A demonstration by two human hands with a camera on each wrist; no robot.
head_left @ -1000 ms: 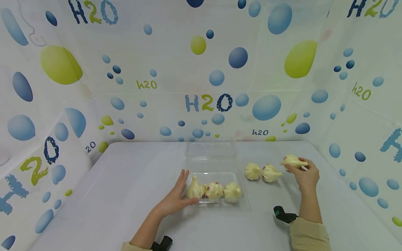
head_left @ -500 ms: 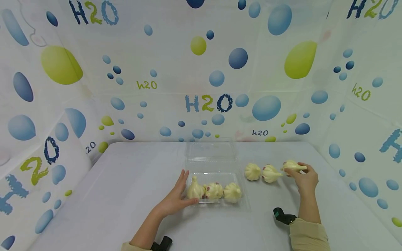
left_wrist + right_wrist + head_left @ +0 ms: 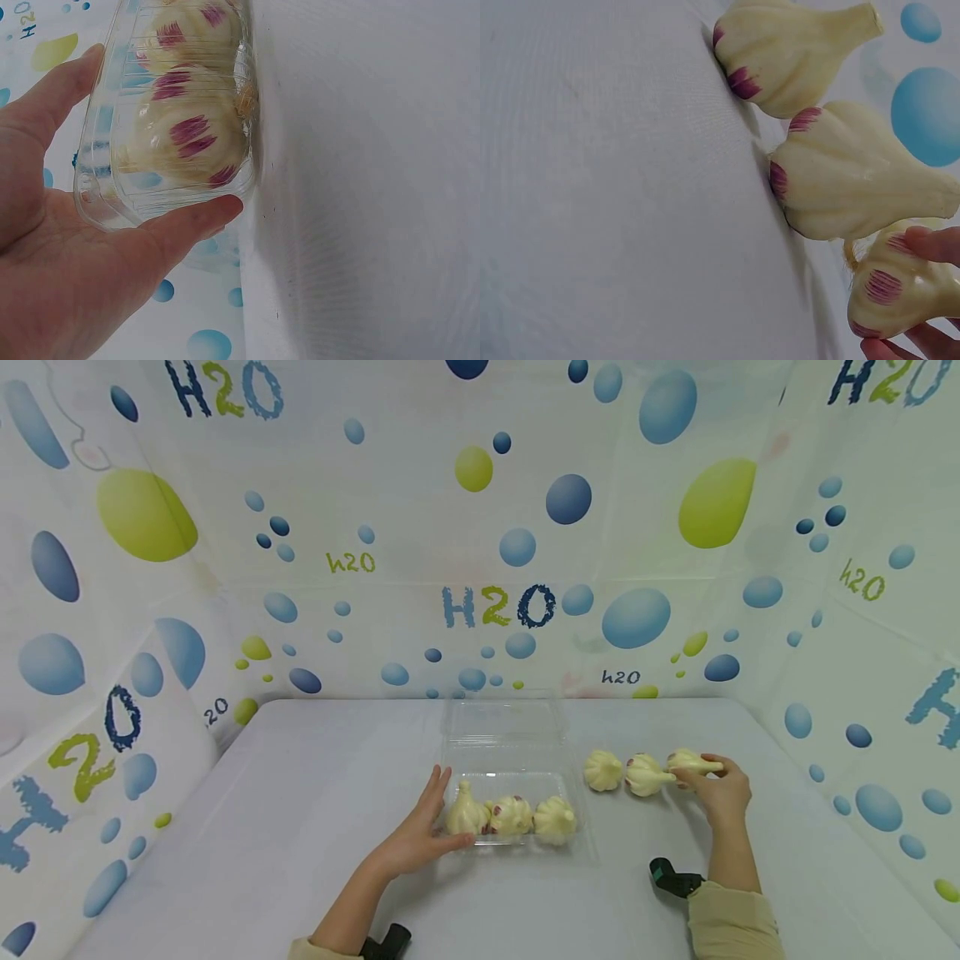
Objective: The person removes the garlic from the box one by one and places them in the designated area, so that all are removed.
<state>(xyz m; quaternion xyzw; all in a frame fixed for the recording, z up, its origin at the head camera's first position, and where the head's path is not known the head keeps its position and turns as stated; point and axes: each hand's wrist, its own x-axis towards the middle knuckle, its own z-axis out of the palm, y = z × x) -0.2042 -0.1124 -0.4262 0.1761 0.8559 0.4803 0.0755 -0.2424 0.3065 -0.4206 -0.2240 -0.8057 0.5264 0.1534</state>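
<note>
My left hand [image 3: 414, 837] rests against the left end of a clear plastic clamshell box [image 3: 512, 781], fingers straight along its side and thumb across the front wall. Inside the box stand three garlic bulbs: a left one [image 3: 467, 814], a middle one [image 3: 512, 817] and a right one [image 3: 555, 820]. The left wrist view shows purple-streaked bulbs through the box wall. Out to the right, my right hand [image 3: 723, 793] pinches a garlic bulb [image 3: 892, 281] between thumb and fingers, its neck pointing right; whether it touches the table cannot be told.
Between box and right hand, two loose garlic bulbs lie on the white table [image 3: 315, 777]: one round [image 3: 603, 771], one with its neck to the right [image 3: 647, 775]. The open clear lid [image 3: 504, 720] lies back behind the box. A printed cloth [image 3: 405, 527] hangs behind.
My right hand has shifted left with the garlic bulb, bringing it close beside the two loose bulbs. My left hand and the box have kept their place.
</note>
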